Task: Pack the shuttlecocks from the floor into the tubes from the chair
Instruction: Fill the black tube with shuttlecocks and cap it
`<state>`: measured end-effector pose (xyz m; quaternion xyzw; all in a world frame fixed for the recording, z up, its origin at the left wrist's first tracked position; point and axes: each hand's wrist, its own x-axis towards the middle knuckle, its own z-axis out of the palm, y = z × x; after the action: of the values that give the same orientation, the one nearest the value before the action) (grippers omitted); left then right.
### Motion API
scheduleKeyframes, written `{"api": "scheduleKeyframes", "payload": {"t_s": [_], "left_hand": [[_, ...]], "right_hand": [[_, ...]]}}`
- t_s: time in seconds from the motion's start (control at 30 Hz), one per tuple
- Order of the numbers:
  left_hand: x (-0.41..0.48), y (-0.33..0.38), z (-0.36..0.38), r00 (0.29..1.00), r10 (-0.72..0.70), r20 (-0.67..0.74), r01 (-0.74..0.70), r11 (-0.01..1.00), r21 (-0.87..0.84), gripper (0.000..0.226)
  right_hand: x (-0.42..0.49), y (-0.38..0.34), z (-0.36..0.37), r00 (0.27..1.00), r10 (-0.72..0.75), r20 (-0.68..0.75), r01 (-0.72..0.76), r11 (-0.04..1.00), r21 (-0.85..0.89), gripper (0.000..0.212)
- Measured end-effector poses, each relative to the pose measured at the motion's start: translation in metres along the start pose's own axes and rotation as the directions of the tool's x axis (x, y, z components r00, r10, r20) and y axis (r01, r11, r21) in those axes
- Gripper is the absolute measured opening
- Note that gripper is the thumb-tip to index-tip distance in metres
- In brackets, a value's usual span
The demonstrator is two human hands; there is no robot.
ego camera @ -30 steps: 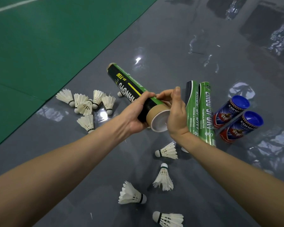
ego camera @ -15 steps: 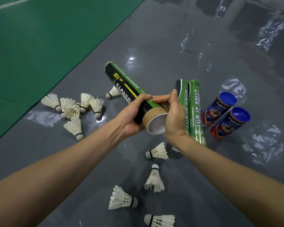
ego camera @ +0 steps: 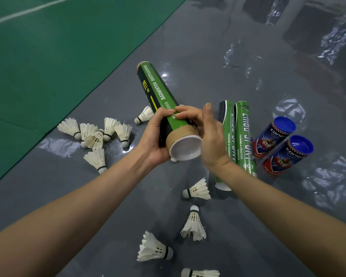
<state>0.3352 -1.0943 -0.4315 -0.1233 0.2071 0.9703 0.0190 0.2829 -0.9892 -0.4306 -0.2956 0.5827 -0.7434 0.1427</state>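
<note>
The left hand (ego camera: 156, 140) wraps round the black and green tube (ego camera: 160, 90) near its white end, up off the grey floor (ego camera: 188, 47), and the right hand (ego camera: 210, 140) curls its fingers on the other side. White shuttlecocks (ego camera: 96, 132) lie in a bunch on the left and by the arms, and the right arm hides part of two green tubes (ego camera: 242, 136) beside two blue-lidded cans (ego camera: 274, 134). The held tube has turned since before, so its far end points more straight ahead.

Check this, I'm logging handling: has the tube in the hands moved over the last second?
Yes. The held tube swung: its far end now sits closer to the two green floor tubes, more nearly parallel to them; it also rolled.
</note>
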Motion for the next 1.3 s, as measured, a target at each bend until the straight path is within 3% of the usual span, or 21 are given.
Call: {"api": "scheduleKeyframes", "payload": {"t_s": [0.2, 0.4, 0.67, 0.77, 0.9, 1.07, 1.2, 1.3], "left_hand": [[-0.003, -0.004, -0.006, 1.0, 0.011, 0.01, -0.011, 0.997, -0.077, 0.019], [-0.008, -0.006, -0.013, 1.0, -0.016, -0.009, 0.015, 0.995, -0.098, 0.017], [-0.002, 0.007, -0.007, 0.996, 0.091, 0.006, -0.089, 0.982, -0.168, 0.015], [0.0, 0.024, -0.001, 0.986, 0.158, -0.046, -0.16, 0.986, -0.045, 0.024], [-0.007, 0.047, -0.002, 0.966, 0.223, -0.133, -0.223, 0.975, 0.014, 0.034], [-0.017, 0.046, -0.013, 0.949, 0.215, -0.231, -0.196, 0.975, 0.106, 0.034], [-0.021, 0.046, -0.02, 0.931, 0.191, -0.311, -0.159, 0.979, 0.127, 0.029], [-0.025, 0.045, -0.024, 0.934, 0.201, -0.294, -0.162, 0.975, 0.152, 0.037]], "right_hand": [[-0.009, 0.001, 0.011, 0.996, -0.026, -0.089, 0.027, 1.0, 0.015, 0.061], [-0.015, 0.008, 0.016, 0.989, 0.048, -0.143, -0.031, 0.993, 0.113, 0.053], [0.011, -0.003, 0.03, 0.984, 0.096, -0.148, -0.077, 0.988, 0.131, 0.056], [0.029, -0.013, 0.029, 0.989, 0.123, -0.085, -0.117, 0.991, 0.069, 0.053], [0.025, -0.019, 0.006, 0.992, -0.064, 0.11, 0.081, 0.985, -0.152, 0.012], [0.009, -0.014, 0.006, 0.96, -0.12, 0.255, 0.207, 0.914, -0.35, 0.014], [0.003, -0.008, 0.016, 0.958, -0.096, 0.269, 0.22, 0.85, -0.479, 0.013], [-0.007, -0.001, 0.027, 0.959, -0.139, 0.249, 0.247, 0.839, -0.485, 0.011]]}}
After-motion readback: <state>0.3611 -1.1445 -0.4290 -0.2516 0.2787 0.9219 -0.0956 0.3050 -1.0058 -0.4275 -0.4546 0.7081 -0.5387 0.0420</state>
